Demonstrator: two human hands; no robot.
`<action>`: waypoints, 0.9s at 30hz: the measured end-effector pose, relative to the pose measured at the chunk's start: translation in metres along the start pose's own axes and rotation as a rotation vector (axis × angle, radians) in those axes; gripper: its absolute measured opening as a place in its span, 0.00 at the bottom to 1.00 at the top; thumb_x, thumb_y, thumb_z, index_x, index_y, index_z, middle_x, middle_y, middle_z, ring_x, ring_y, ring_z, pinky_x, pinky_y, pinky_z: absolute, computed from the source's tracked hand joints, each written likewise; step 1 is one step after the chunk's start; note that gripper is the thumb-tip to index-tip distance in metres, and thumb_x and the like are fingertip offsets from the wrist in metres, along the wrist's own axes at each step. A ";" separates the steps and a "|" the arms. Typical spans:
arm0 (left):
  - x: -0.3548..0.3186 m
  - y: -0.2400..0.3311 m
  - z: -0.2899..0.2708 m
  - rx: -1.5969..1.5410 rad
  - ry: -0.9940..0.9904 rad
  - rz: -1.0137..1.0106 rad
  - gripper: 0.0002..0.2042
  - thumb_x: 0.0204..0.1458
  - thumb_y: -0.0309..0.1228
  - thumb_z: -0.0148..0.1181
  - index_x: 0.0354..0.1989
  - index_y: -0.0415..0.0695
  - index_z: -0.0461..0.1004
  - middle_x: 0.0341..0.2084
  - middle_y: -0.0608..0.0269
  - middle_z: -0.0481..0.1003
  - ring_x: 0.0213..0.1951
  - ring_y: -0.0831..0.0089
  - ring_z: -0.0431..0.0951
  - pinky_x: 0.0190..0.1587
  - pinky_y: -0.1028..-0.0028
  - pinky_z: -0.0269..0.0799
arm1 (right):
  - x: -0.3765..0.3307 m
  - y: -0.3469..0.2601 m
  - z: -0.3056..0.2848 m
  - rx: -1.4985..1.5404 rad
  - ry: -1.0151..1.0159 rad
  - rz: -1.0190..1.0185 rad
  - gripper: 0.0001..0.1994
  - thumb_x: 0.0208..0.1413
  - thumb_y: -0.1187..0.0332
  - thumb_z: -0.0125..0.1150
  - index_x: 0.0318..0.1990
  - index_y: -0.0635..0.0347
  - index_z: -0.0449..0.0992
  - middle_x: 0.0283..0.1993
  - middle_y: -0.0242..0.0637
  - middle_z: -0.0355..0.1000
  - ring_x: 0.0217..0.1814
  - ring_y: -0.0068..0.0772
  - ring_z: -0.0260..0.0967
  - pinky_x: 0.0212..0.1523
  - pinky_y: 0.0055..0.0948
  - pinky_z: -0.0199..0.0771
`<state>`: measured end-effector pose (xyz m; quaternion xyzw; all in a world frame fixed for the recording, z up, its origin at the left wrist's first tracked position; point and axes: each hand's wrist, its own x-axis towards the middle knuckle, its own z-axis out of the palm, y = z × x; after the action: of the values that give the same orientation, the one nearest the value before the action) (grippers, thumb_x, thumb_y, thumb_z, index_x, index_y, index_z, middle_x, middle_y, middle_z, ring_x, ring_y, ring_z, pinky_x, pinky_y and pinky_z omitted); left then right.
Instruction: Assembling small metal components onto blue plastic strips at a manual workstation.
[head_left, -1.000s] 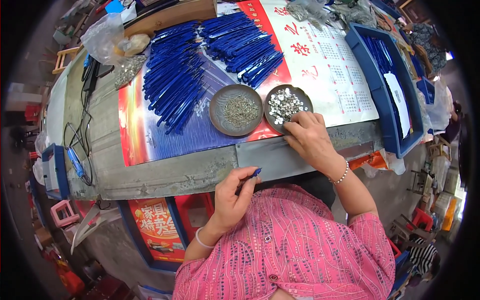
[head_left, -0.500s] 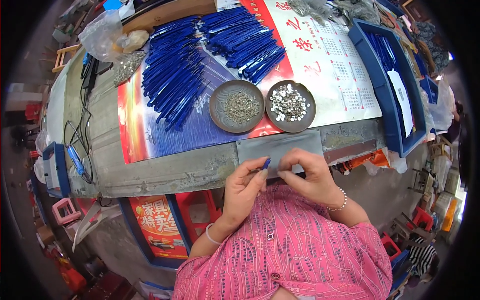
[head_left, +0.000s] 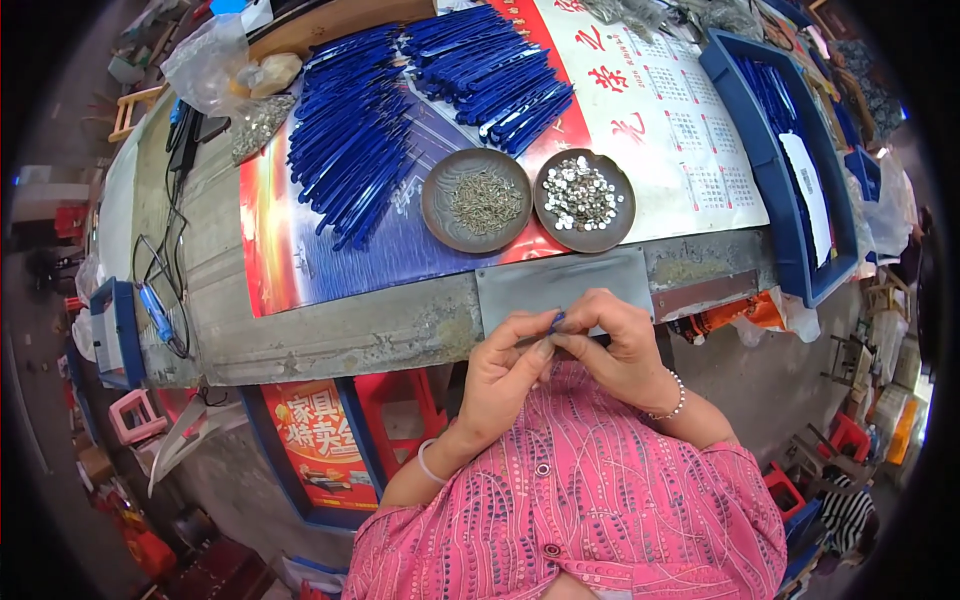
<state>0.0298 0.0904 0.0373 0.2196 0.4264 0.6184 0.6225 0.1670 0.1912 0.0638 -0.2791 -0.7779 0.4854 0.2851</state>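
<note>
My left hand (head_left: 508,378) pinches a slim blue piece (head_left: 556,322) between thumb and forefinger, just over the near table edge; only its tip shows. My right hand (head_left: 612,345) has thumb and fingers pressed together at that tip, and whatever they may hold is too small to make out. Beyond the hands lies a grey metal plate (head_left: 520,285). Two round brown dishes stand behind it: the left dish (head_left: 440,232) holds many tiny metal pins, and the right dish (head_left: 618,232) holds small shiny round discs.
Bundles of long thin blue strips (head_left: 345,140) are spread on a printed calendar sheet (head_left: 690,130). A blue bin (head_left: 720,110) with more strips stands at the right. A clear bag of small metal parts (head_left: 258,128) and cables (head_left: 176,200) lie at the left. A red stool (head_left: 395,400) is below.
My right hand has moved left to meet the left hand at the blue piece; its fingertips were apart from it before. My left hand has shifted slightly right. The view has tilted a little.
</note>
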 end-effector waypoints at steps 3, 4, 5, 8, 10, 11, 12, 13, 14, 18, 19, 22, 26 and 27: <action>-0.001 -0.004 -0.001 -0.023 -0.055 0.030 0.15 0.57 0.20 0.49 0.53 0.38 0.67 0.41 0.63 0.67 0.27 0.82 0.66 0.29 0.83 0.63 | -0.004 0.001 0.002 0.145 0.034 0.098 0.07 0.45 0.81 0.63 0.29 0.64 0.70 0.27 0.36 0.68 0.29 0.28 0.68 0.31 0.23 0.68; -0.001 -0.004 0.000 -0.037 -0.064 0.055 0.14 0.57 0.19 0.49 0.52 0.38 0.68 0.41 0.63 0.68 0.27 0.82 0.66 0.29 0.82 0.63 | -0.005 0.002 0.003 0.194 0.044 0.104 0.07 0.46 0.81 0.63 0.30 0.64 0.69 0.28 0.35 0.69 0.30 0.26 0.68 0.31 0.22 0.69; 0.000 -0.004 0.000 -0.052 -0.072 0.079 0.14 0.57 0.19 0.48 0.52 0.39 0.68 0.40 0.63 0.68 0.27 0.82 0.66 0.29 0.82 0.63 | -0.006 0.003 0.004 0.242 0.053 0.110 0.07 0.47 0.80 0.63 0.30 0.64 0.69 0.29 0.34 0.69 0.31 0.24 0.68 0.32 0.22 0.69; 0.000 -0.005 0.002 -0.111 -0.120 0.113 0.14 0.57 0.18 0.48 0.51 0.39 0.68 0.38 0.63 0.67 0.27 0.81 0.66 0.28 0.82 0.63 | -0.004 0.003 0.002 0.817 0.035 0.373 0.08 0.49 0.80 0.63 0.31 0.63 0.68 0.31 0.33 0.69 0.32 0.20 0.68 0.32 0.20 0.71; -0.001 -0.006 0.002 -0.086 -0.148 0.147 0.14 0.57 0.18 0.48 0.51 0.40 0.68 0.38 0.62 0.67 0.27 0.81 0.66 0.28 0.82 0.63 | -0.003 0.010 0.001 1.007 -0.028 0.467 0.09 0.47 0.80 0.64 0.30 0.63 0.67 0.31 0.33 0.68 0.33 0.22 0.68 0.33 0.20 0.70; -0.002 -0.006 0.002 -0.059 -0.173 0.183 0.13 0.57 0.17 0.48 0.50 0.40 0.68 0.37 0.62 0.66 0.27 0.81 0.66 0.28 0.82 0.64 | -0.003 0.013 0.001 1.198 -0.094 0.559 0.11 0.46 0.79 0.66 0.30 0.62 0.66 0.31 0.33 0.67 0.34 0.23 0.68 0.34 0.19 0.69; -0.002 -0.007 0.001 -0.060 -0.174 0.182 0.13 0.57 0.17 0.48 0.50 0.40 0.68 0.37 0.62 0.66 0.27 0.81 0.66 0.28 0.82 0.64 | -0.003 0.014 0.002 1.197 -0.094 0.560 0.11 0.46 0.79 0.66 0.30 0.62 0.66 0.31 0.33 0.67 0.34 0.23 0.68 0.34 0.19 0.69; -0.003 -0.008 0.001 -0.003 -0.156 0.228 0.14 0.57 0.17 0.48 0.51 0.40 0.68 0.37 0.62 0.66 0.27 0.82 0.66 0.28 0.82 0.64 | -0.003 0.013 0.002 1.190 -0.078 0.570 0.11 0.46 0.79 0.66 0.30 0.62 0.67 0.32 0.34 0.68 0.35 0.22 0.68 0.35 0.19 0.71; -0.003 -0.009 0.001 0.054 -0.137 0.273 0.14 0.56 0.17 0.48 0.51 0.40 0.67 0.38 0.62 0.65 0.26 0.82 0.66 0.28 0.82 0.64 | -0.003 0.013 0.003 1.183 -0.062 0.579 0.10 0.46 0.79 0.66 0.31 0.62 0.67 0.33 0.34 0.68 0.36 0.22 0.69 0.36 0.19 0.72; -0.002 -0.009 0.013 0.178 0.012 0.401 0.14 0.57 0.17 0.48 0.51 0.40 0.66 0.39 0.62 0.64 0.27 0.82 0.66 0.28 0.83 0.65 | -0.003 -0.004 0.019 0.918 0.120 0.510 0.07 0.49 0.80 0.63 0.34 0.66 0.71 0.34 0.33 0.71 0.36 0.19 0.70 0.37 0.18 0.72; 0.000 -0.011 0.014 0.269 0.067 0.481 0.15 0.57 0.17 0.48 0.52 0.40 0.66 0.39 0.61 0.64 0.27 0.83 0.67 0.28 0.83 0.65 | -0.003 -0.007 0.025 0.813 0.210 0.395 0.06 0.49 0.80 0.63 0.35 0.68 0.73 0.35 0.35 0.72 0.36 0.19 0.70 0.36 0.18 0.73; 0.001 -0.011 0.015 0.448 0.143 0.611 0.15 0.56 0.16 0.48 0.52 0.41 0.66 0.40 0.61 0.64 0.28 0.83 0.67 0.29 0.83 0.66 | -0.002 -0.010 0.030 0.609 0.313 0.194 0.05 0.49 0.81 0.62 0.35 0.69 0.75 0.36 0.37 0.74 0.35 0.19 0.71 0.34 0.18 0.73; 0.000 -0.013 0.014 0.576 0.162 0.723 0.15 0.56 0.16 0.49 0.52 0.42 0.66 0.41 0.59 0.63 0.28 0.82 0.67 0.29 0.83 0.67 | -0.005 -0.015 0.022 0.539 0.225 0.181 0.05 0.50 0.81 0.61 0.35 0.69 0.74 0.40 0.45 0.73 0.41 0.30 0.73 0.42 0.25 0.75; -0.001 -0.013 0.015 0.574 0.162 0.722 0.15 0.56 0.16 0.49 0.52 0.42 0.66 0.41 0.59 0.63 0.28 0.82 0.67 0.29 0.83 0.67 | -0.005 -0.015 0.020 0.538 0.226 0.182 0.05 0.50 0.81 0.61 0.35 0.69 0.74 0.40 0.45 0.73 0.41 0.30 0.73 0.42 0.25 0.75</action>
<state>0.0492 0.0915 0.0355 0.4683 0.5238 0.6675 0.2463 0.1536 0.1702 0.0691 -0.3142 -0.5569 0.6633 0.3887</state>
